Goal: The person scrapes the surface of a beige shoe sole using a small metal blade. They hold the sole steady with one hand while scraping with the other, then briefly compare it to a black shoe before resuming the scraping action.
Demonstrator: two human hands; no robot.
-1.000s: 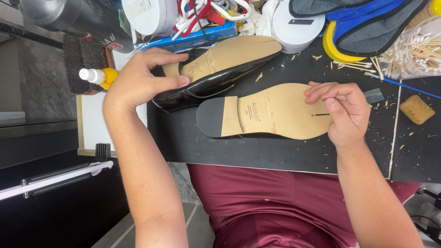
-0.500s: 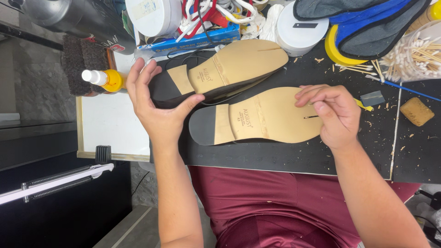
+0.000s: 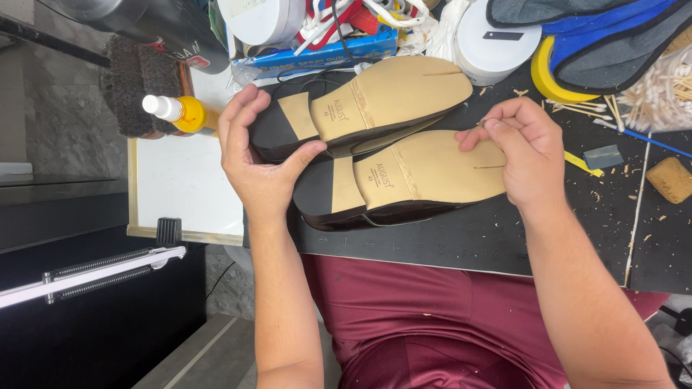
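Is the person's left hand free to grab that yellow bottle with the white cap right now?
Probably not at once. The left hand is wrapped around the heel of the upper shoe, so it is occupied. The yellow bottle lies close beside it on its side, with nothing between them.

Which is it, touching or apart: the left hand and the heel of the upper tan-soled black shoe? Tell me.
Touching. The head view shows the left hand wrapped around the dark heel of the upper tan-soled black shoe, thumb pressed beneath it, fingers curled over its end.

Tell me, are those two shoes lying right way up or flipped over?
Flipped over: both shoes show tan soles and dark heels upward; the left hand grips the heels.
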